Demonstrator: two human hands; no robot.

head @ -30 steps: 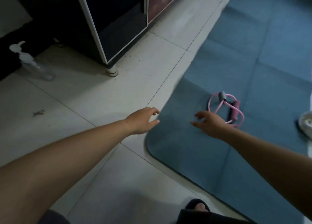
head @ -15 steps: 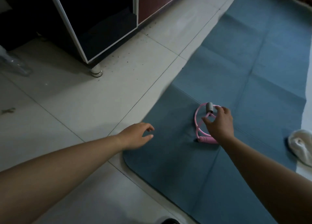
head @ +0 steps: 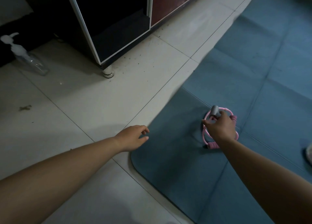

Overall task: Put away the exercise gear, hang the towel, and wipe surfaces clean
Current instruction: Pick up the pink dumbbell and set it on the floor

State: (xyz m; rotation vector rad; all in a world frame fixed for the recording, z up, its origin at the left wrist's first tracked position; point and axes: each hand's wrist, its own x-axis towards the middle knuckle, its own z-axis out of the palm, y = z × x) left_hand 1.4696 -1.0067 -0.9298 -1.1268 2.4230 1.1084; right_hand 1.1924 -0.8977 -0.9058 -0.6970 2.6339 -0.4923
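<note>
- The tiled floor (head: 84, 105) is spread from 7 to 11 o'clock, and grit is scattered near the cabinet's foot. That grit could be carried onto the mat if it is trodden before wiping.
- The blue mat (head: 253, 71) is laid from 1 to 5 o'clock. Its near corner could be dragged up if the tubing is pulled sideways across it.
- The dark cabinet (head: 109, 21) is seen at 12 o'clock.
- The right hand (head: 221, 127), at 4 o'clock, is curled down over the band, with fingertips closed on its tubing.
- The left hand (head: 133, 137), at 6 o'clock, is held over the mat's edge with fingers loosely apart and nothing in them.
- The pink resistance band (head: 213, 146) is coiled on the mat under the right hand. If only one loop is caught, the rest may dangle, snag or slip free.
- The clear spray bottle (head: 28, 60), at 10 o'clock, could be kicked over.
</note>
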